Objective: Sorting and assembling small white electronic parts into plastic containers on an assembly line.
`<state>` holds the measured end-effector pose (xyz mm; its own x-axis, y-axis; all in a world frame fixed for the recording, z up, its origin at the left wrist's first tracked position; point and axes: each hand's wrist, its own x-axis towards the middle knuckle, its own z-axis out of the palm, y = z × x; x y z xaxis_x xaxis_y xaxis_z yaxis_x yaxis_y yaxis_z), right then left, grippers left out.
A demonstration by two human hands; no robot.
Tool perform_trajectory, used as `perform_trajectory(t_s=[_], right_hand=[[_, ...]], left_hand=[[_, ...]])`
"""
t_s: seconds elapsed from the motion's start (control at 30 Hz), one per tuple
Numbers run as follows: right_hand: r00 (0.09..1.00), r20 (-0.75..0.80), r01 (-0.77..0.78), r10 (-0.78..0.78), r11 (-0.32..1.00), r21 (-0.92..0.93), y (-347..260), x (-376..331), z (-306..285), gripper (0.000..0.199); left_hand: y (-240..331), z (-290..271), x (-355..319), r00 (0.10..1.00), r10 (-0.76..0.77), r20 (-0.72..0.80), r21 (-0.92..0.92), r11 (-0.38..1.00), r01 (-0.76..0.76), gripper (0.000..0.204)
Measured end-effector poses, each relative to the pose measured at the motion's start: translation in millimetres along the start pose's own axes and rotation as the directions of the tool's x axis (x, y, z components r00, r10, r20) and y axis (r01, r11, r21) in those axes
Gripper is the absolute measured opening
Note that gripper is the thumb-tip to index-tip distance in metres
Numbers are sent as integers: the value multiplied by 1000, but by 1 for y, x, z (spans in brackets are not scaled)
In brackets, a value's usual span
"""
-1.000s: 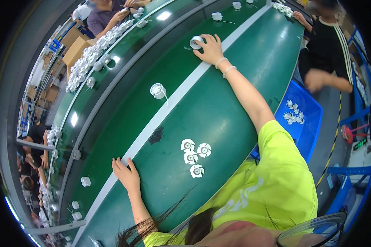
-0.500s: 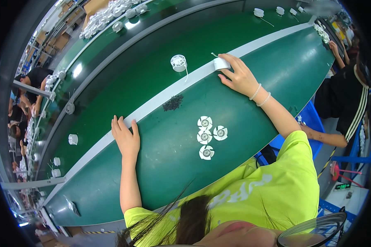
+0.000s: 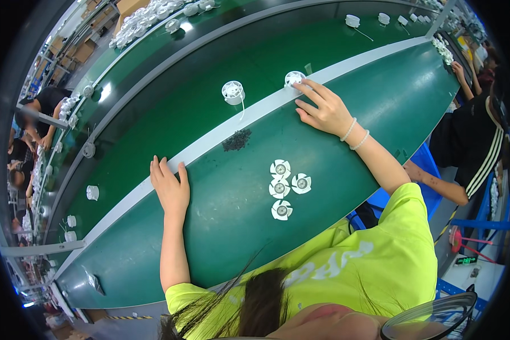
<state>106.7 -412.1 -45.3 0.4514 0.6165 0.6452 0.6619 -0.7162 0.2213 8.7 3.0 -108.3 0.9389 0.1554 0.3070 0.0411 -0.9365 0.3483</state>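
My right hand has its fingers apart over the white rail. Its fingertips overlap the near side of a white round fan housing at the rail's far edge; whether they press on it I cannot tell. The thumb stays clear of the housing. My left hand rests against the rail further left, fingers spread, holding nothing. A second fan housing with a trailing white wire stands on the green belt. Several white fan impellers lie grouped on the green tabletop.
A pile of small black pieces lies by the rail. More white housings sit along the belt. A small clear bag is at the table's left end. A co-worker's arm reaches over a blue bin at right.
The housing by my right hand has moved left and tipped from its side to face up, and the fingers have loosened from it. Other housings on the belt have shifted left.
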Motion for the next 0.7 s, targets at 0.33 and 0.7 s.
perform_trajectory(t_s=[0.33, 0.7], right_hand=[[957, 33, -287, 287, 933, 216, -21, 23, -14, 45], [833, 537, -448, -130, 410, 795, -63, 30, -41, 51]], left_hand=[[3, 1, -1, 1000, -4, -12, 2, 1000, 4, 49], [0, 6, -5, 998, 9, -55, -1, 1000, -9, 49]])
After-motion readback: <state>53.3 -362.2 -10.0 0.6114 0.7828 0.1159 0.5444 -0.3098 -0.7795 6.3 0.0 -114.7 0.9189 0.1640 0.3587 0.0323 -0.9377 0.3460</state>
